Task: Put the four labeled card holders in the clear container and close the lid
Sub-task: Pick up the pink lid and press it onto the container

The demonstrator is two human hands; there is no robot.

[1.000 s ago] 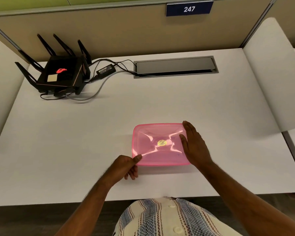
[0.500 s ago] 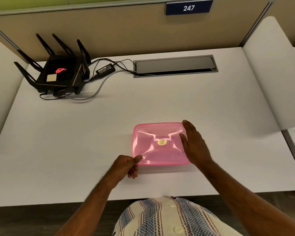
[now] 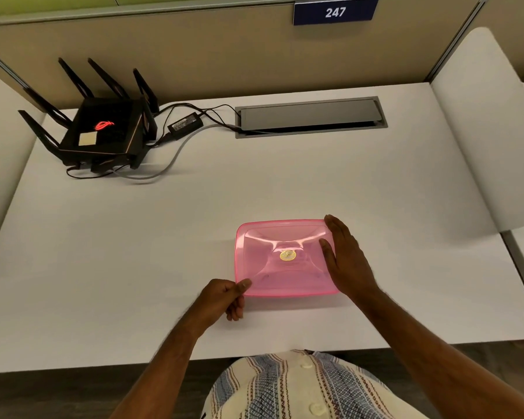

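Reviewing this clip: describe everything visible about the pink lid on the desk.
The translucent pink plastic lid is a rounded rectangle with a raised rim, a moulded dished centre and a small round gold sticker in the middle. It lies flat, near the front of the white desk. The left hand pinches its near-left corner; the right hand lies flat over its right edge. Anything beneath it cannot be made out.

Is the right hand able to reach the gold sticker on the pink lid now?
Probably yes: the right hand lies flat on the pink lid, beside the gold sticker, with nothing between them.
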